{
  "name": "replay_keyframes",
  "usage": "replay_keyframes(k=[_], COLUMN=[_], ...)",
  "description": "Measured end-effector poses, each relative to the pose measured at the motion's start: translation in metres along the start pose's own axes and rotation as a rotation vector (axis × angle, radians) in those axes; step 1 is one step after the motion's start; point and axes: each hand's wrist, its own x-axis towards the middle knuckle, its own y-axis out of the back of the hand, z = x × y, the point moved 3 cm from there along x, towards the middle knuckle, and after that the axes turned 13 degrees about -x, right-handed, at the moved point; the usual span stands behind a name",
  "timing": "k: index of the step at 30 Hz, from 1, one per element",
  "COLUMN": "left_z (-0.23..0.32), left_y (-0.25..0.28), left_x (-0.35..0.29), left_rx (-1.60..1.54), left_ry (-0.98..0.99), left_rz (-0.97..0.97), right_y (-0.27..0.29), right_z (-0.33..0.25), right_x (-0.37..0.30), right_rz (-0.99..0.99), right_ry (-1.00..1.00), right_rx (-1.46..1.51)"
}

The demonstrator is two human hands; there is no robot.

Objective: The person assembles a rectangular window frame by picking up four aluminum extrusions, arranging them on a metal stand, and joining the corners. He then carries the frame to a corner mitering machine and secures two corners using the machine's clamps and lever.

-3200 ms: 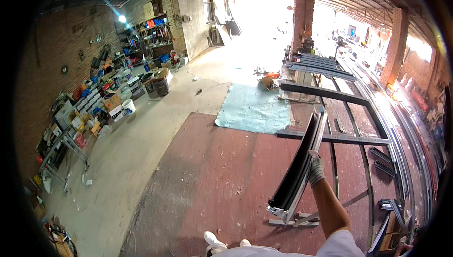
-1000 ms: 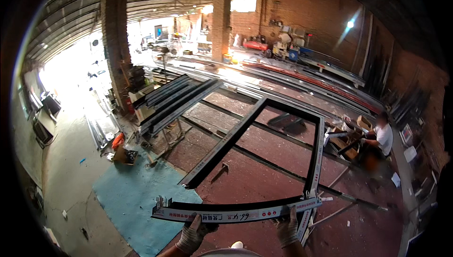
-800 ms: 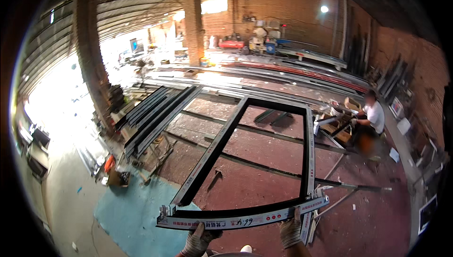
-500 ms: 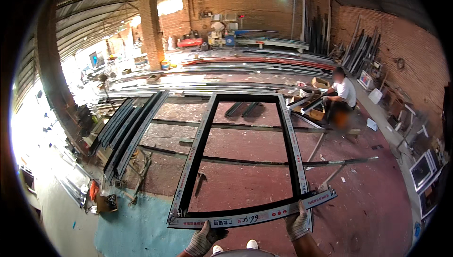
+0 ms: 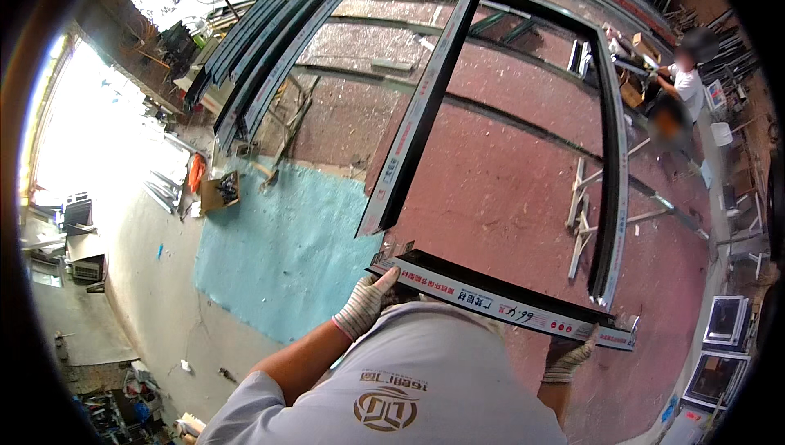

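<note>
I hold a short black metal frame bar with a white protective strip crosswise in front of my chest. My left hand, in a knitted work glove, grips its left end. My right hand, also gloved, grips it near the right end from below. Just beyond the bar, a long black frame rail and a second long rail lie on the red floor, joined by a crosspiece at their far end. The held bar sits close to their near ends, its left end near the left rail's end.
A light-blue sheet covers the floor to my left. Several long metal profiles lie stacked at upper left. A small metal stand lies inside the frame. Another person in a white shirt crouches at upper right. A cardboard box rests near the sheet.
I have turned and leaned forward over the floor frame. The held bar has come lower and closer to the near ends of the two long rails. Both hands keep their grip.
</note>
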Motion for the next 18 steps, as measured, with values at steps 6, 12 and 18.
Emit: replay_keyframes(k=[6,12,18], left_z=[-0.002,-0.006,-0.004], left_y=[0.016,0.022,0.016], left_x=[-0.005,0.019,0.023], left_rx=[0.179,0.113,0.097], left_ry=[0.069,0.154,0.184], left_rz=[0.119,0.158,0.123], right_y=[0.035,0.070,0.077], right_z=[0.028,0.066,0.084], right_x=[0.007,0.012,0.022], right_rz=[-0.019,-0.133,-0.111], right_ry=[-0.109,-0.192,-0.248], right_rx=[-0.009,0.018,0.017])
